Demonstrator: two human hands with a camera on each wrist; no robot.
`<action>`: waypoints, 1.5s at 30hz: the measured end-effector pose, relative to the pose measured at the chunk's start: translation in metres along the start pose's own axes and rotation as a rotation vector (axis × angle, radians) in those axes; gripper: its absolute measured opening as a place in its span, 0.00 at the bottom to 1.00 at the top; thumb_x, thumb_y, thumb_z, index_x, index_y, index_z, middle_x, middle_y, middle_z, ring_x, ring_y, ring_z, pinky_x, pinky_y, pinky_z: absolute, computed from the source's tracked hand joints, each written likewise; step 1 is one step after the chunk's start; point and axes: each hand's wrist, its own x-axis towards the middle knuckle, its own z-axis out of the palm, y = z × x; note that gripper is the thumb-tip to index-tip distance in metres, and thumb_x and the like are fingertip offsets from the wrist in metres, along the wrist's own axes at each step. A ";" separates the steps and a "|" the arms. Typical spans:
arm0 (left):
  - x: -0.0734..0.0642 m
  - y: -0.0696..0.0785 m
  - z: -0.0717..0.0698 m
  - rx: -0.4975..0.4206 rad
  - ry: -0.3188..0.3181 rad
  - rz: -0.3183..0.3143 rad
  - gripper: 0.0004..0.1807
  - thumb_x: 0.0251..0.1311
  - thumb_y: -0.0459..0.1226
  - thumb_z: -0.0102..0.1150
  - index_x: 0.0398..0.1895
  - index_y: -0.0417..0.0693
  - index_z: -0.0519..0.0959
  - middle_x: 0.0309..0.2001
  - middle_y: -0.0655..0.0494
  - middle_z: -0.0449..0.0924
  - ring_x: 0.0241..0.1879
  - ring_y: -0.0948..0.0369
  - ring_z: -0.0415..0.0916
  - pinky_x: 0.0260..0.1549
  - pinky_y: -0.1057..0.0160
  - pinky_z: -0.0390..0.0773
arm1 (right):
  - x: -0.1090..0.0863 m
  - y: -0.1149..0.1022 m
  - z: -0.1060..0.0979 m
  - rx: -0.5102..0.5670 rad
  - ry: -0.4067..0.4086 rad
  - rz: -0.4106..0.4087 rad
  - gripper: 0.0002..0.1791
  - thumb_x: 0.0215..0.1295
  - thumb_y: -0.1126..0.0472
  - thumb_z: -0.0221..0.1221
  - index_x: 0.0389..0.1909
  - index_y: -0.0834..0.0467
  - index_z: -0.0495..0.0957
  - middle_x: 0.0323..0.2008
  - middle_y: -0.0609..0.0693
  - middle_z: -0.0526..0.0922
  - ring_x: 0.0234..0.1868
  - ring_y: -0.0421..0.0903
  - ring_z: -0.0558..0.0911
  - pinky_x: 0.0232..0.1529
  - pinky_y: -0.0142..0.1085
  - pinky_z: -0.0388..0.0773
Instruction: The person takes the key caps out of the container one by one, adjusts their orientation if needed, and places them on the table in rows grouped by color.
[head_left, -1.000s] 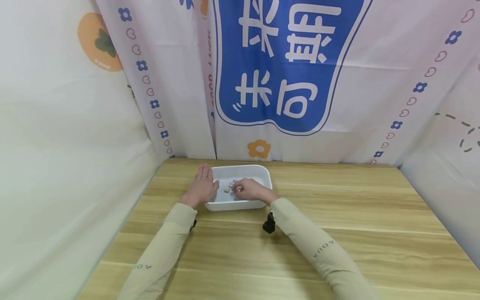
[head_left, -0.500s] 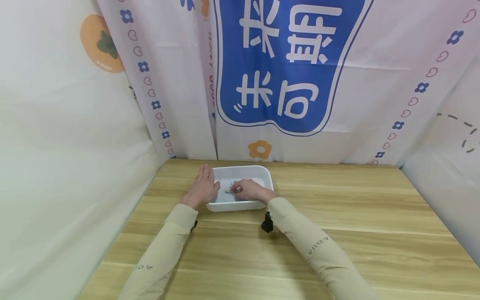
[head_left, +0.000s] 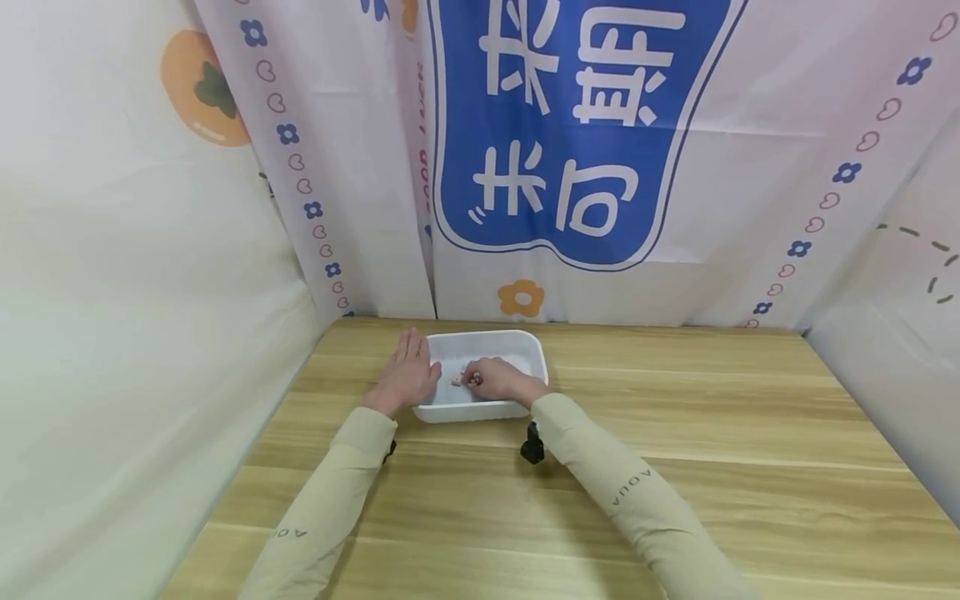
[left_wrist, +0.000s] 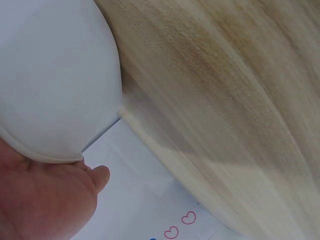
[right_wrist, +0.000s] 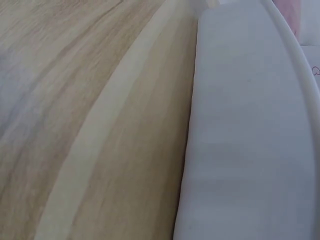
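Tray: white, oblong, with raised walls; stands toward the far edge of the wooden table, left of its middle.

Small pieces: pale, several, on the tray floor just left of the right fingertips; too small to identify.

Left hand: grasps nothing; lies against the tray's left rim, fingers straight and pointing to the far side, thumb reaching over the inside. The left wrist view shows its flesh touching the rim.

Right hand: reaches in over the right end of the tray, fingers curled round a few of the pieces; how many cannot be told.

Sleeves: beige, a pair, lettered, cuffs at the wrists.

Black device: hangs below the right cuff.

Backdrop: white cloth behind the table, printed with a blue panel bearing white characters, an orange flower beneath it, and rows of hearts and blue flowers.
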 end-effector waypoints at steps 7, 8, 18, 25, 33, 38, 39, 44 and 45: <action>-0.002 0.002 0.000 -0.003 0.001 0.005 0.38 0.76 0.49 0.30 0.75 0.27 0.41 0.77 0.30 0.29 0.78 0.40 0.27 0.77 0.46 0.38 | 0.001 0.001 0.002 -0.036 0.012 -0.026 0.13 0.67 0.61 0.58 0.50 0.53 0.83 0.47 0.48 0.86 0.45 0.43 0.82 0.52 0.38 0.79; -0.002 0.002 0.000 -0.002 0.006 0.008 0.38 0.76 0.48 0.30 0.75 0.26 0.41 0.77 0.30 0.30 0.77 0.39 0.28 0.77 0.45 0.38 | 0.001 0.001 0.002 -0.042 0.016 -0.030 0.12 0.67 0.61 0.58 0.50 0.53 0.83 0.46 0.48 0.87 0.45 0.43 0.82 0.51 0.38 0.79; -0.002 0.001 -0.002 0.010 0.025 0.016 0.38 0.76 0.47 0.30 0.74 0.25 0.42 0.76 0.29 0.30 0.78 0.38 0.31 0.77 0.46 0.38 | -0.003 -0.008 -0.007 -0.016 0.071 -0.037 0.10 0.69 0.58 0.57 0.49 0.54 0.79 0.39 0.47 0.85 0.37 0.42 0.81 0.41 0.35 0.80; -0.001 0.000 -0.001 0.010 0.020 0.017 0.38 0.76 0.48 0.31 0.74 0.25 0.43 0.77 0.29 0.33 0.77 0.38 0.31 0.77 0.46 0.38 | -0.006 -0.011 -0.015 -0.010 0.101 -0.030 0.09 0.68 0.57 0.59 0.45 0.54 0.78 0.33 0.47 0.83 0.27 0.40 0.79 0.29 0.30 0.77; 0.000 0.000 -0.001 0.004 0.014 0.010 0.38 0.75 0.48 0.32 0.74 0.25 0.42 0.77 0.30 0.30 0.78 0.38 0.31 0.77 0.46 0.38 | -0.013 -0.012 -0.023 0.078 0.106 -0.048 0.08 0.67 0.58 0.59 0.44 0.56 0.75 0.29 0.48 0.82 0.22 0.39 0.80 0.24 0.30 0.78; 0.000 -0.001 -0.001 0.004 0.009 0.017 0.38 0.75 0.48 0.31 0.74 0.24 0.41 0.76 0.29 0.30 0.77 0.38 0.28 0.77 0.45 0.37 | -0.021 -0.013 -0.028 0.139 0.100 -0.059 0.08 0.68 0.57 0.58 0.45 0.55 0.74 0.28 0.47 0.82 0.22 0.40 0.82 0.24 0.31 0.80; 0.000 -0.001 0.000 0.004 0.010 0.018 0.38 0.75 0.47 0.31 0.74 0.24 0.42 0.76 0.28 0.30 0.77 0.38 0.28 0.77 0.45 0.37 | -0.022 -0.013 -0.028 0.148 0.103 -0.065 0.09 0.68 0.57 0.58 0.45 0.55 0.75 0.28 0.47 0.82 0.22 0.40 0.82 0.24 0.31 0.80; -0.001 0.000 -0.001 0.012 0.009 0.022 0.38 0.76 0.48 0.31 0.74 0.24 0.42 0.76 0.29 0.30 0.77 0.39 0.28 0.77 0.46 0.36 | -0.033 -0.015 -0.033 0.190 0.124 -0.091 0.09 0.69 0.57 0.58 0.46 0.56 0.75 0.29 0.50 0.84 0.23 0.41 0.82 0.24 0.32 0.81; -0.001 0.000 -0.001 0.014 0.012 0.025 0.38 0.76 0.47 0.31 0.74 0.24 0.42 0.76 0.29 0.30 0.77 0.39 0.28 0.77 0.45 0.36 | -0.035 -0.015 -0.034 0.198 0.128 -0.096 0.10 0.69 0.57 0.58 0.46 0.56 0.75 0.29 0.51 0.85 0.23 0.42 0.82 0.24 0.32 0.81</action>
